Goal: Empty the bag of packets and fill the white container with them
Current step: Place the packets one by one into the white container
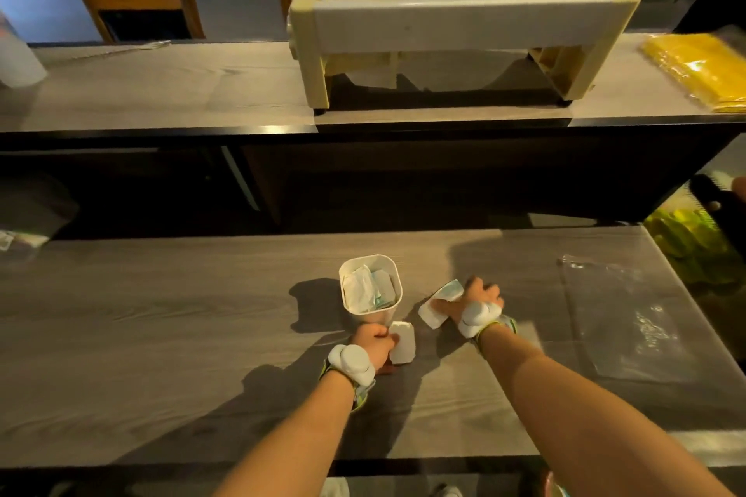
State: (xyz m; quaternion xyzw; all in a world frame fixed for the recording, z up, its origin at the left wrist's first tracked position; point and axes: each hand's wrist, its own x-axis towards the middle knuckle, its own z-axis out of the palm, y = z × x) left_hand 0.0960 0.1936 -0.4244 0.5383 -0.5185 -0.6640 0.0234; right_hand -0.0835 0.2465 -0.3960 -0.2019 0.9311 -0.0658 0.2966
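Head view shows the job well along. The container (370, 286) stands upright on the near table (161, 335) and already holds several packets (365, 291), stacked on edge and reaching close to its rim. The bag (617, 319), clear plastic, lies flat on the table well to the right and looks emptied, though glare makes it hard to be sure nothing thin is left inside.

Two packets are visibly outside. The left hand (375, 345) curls its fingers round one white packet (403, 342), just in front of the container. The right hand (476, 301) lies over another packet (438, 307) to the container's right; its fingers appear spread and pressing down, but whether they have closed on it I cannot tell.

My judgement: emptying is done, and what is left is dropping these last two packets in. Room in the container looks tight, so they may need sliding in edgewise.
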